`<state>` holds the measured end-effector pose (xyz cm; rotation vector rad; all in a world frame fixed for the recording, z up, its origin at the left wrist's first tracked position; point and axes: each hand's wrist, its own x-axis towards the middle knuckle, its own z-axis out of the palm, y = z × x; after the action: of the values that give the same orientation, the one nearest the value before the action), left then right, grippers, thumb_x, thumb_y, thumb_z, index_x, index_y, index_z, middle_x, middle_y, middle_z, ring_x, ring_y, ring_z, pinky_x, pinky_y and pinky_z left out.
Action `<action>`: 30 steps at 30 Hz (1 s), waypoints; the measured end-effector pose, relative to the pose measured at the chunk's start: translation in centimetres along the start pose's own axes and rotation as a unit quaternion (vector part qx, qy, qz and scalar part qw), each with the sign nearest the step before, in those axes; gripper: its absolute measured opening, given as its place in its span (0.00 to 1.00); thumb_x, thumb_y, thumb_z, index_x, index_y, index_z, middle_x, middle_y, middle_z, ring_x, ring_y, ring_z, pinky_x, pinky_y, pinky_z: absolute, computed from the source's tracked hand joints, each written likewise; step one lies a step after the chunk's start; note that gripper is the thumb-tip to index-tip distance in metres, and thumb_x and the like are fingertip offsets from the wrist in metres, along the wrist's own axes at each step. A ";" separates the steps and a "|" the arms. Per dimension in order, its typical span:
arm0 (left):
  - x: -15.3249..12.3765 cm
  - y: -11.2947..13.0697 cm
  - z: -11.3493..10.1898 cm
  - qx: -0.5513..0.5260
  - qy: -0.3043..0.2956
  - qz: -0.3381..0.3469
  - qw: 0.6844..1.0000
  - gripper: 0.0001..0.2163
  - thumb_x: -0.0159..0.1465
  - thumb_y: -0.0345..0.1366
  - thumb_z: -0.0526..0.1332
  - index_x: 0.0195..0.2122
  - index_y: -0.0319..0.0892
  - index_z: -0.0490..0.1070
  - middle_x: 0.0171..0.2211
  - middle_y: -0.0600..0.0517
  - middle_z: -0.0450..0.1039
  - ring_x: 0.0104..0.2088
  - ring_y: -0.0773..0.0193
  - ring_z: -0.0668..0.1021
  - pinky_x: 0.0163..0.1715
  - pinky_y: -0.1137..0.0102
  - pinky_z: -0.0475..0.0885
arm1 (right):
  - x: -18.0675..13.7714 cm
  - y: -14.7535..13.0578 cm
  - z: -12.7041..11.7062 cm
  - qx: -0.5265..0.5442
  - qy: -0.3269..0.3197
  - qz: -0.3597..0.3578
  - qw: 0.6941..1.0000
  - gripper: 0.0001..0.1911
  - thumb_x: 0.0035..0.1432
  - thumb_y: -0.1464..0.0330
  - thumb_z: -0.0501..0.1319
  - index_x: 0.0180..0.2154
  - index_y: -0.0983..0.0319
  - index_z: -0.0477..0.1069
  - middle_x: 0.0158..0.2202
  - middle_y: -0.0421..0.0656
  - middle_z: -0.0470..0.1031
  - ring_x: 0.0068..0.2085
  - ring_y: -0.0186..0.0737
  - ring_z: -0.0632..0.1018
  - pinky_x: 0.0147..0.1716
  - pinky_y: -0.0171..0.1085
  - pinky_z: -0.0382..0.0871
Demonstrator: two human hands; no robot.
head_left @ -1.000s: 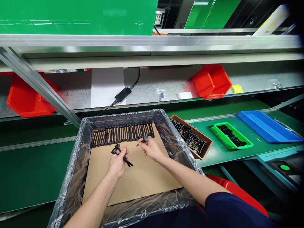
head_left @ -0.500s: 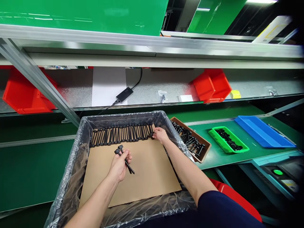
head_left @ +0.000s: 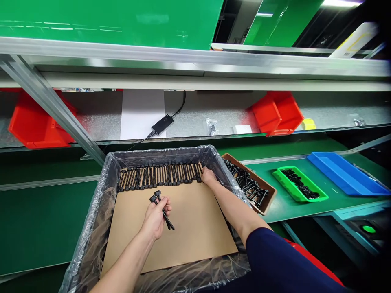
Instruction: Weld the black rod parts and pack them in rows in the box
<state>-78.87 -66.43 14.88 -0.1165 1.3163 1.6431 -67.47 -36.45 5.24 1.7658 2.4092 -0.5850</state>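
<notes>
My left hand (head_left: 157, 215) is closed around a few black bolts (head_left: 167, 221) with thick round heads and long ribbed shafts. They slant above the bare cardboard sheet (head_left: 174, 228) in a bin lined with clear plastic. Across the far end of the sheet lies a row of similar bolts (head_left: 159, 175), side by side with their heads at alternating ends. At the right end of that row, my right hand (head_left: 209, 177) has its fingers bent against the last bolt (head_left: 199, 172), next to the bin's wall. Its fingertips are partly hidden.
The plastic-lined bin (head_left: 91, 207) has raised walls on all sides. To its right stand a brown box (head_left: 271, 195) of loose bolts, a green tray (head_left: 320, 196) of small black parts and a blue tray (head_left: 345, 175). Red bins (head_left: 39, 130) sit on the shelf behind.
My right hand has shifted slightly at the row's right end, and its fingers show less. My left hand keeps its bolts. The whole view has moved a little.
</notes>
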 end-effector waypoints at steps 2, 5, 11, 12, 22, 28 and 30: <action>0.1 0.0 -0.1 -0.002 -0.002 0.001 1.000 0.10 0.53 0.35 0.69 0.34 0.36 0.73 0.28 0.51 0.71 0.24 0.73 0.73 0.21 0.78 0.65 | 0.2 0.1 0.1 0.002 0.004 -0.002 1.000 0.16 0.57 0.72 0.58 0.48 0.64 0.70 0.43 0.54 0.76 0.46 0.50 0.77 0.40 0.37 0.67; 0.2 0.0 -0.2 0.002 -0.002 0.001 1.000 0.11 0.53 0.35 0.69 0.34 0.36 0.73 0.29 0.51 0.72 0.24 0.72 0.73 0.21 0.77 0.66 | 0.3 0.3 0.3 0.004 0.012 -0.002 1.000 0.15 0.59 0.71 0.56 0.48 0.64 0.71 0.43 0.54 0.76 0.45 0.50 0.77 0.39 0.36 0.67; 0.3 -0.3 -0.1 0.012 0.003 0.001 1.000 0.09 0.55 0.34 0.67 0.35 0.36 0.73 0.29 0.51 0.72 0.24 0.73 0.73 0.21 0.78 0.66 | -0.7 0.6 -0.2 0.007 0.025 -0.013 1.000 0.16 0.57 0.75 0.56 0.47 0.66 0.72 0.43 0.56 0.76 0.46 0.52 0.77 0.40 0.37 0.66; 0.2 -0.2 -0.1 0.013 0.004 0.001 1.000 0.09 0.55 0.34 0.67 0.35 0.36 0.73 0.28 0.51 0.72 0.24 0.73 0.73 0.21 0.78 0.66 | -1.0 0.5 -0.4 0.009 0.028 -0.020 0.999 0.16 0.56 0.76 0.56 0.47 0.66 0.72 0.43 0.56 0.76 0.46 0.52 0.77 0.40 0.37 0.66; -0.1 1.5 -0.3 0.002 -0.002 -0.004 1.000 0.05 0.59 0.27 0.60 0.36 0.34 0.72 0.28 0.50 0.71 0.24 0.70 0.74 0.20 0.77 0.68 | -5.0 -2.5 -7.1 0.110 0.064 -0.157 0.979 0.09 0.61 0.68 0.57 0.36 0.63 0.75 0.33 0.46 0.78 0.37 0.39 0.79 0.39 0.31 0.67; 0.9 1.8 -1.0 0.038 -0.008 -0.001 0.999 0.05 0.59 0.27 0.60 0.36 0.35 0.72 0.26 0.52 0.68 0.23 0.71 0.72 0.18 0.78 0.66 | -3.5 6.7 -12.9 0.318 0.185 -0.039 0.929 0.13 0.62 0.65 0.53 0.37 0.65 0.74 0.29 0.43 0.77 0.25 0.32 0.75 0.26 0.28 0.66; 1.1 1.6 -1.2 0.050 0.000 0.004 0.999 0.05 0.58 0.28 0.61 0.36 0.36 0.72 0.26 0.52 0.68 0.23 0.71 0.71 0.17 0.78 0.65 | -1.9 10.2 -12.5 0.301 0.179 0.069 0.934 0.14 0.62 0.67 0.52 0.38 0.67 0.73 0.29 0.46 0.77 0.27 0.33 0.76 0.27 0.28 0.67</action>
<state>-81.17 -66.51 14.86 -0.0514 1.3973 1.5801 -55.52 -31.08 14.79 2.4422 2.4613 -1.1767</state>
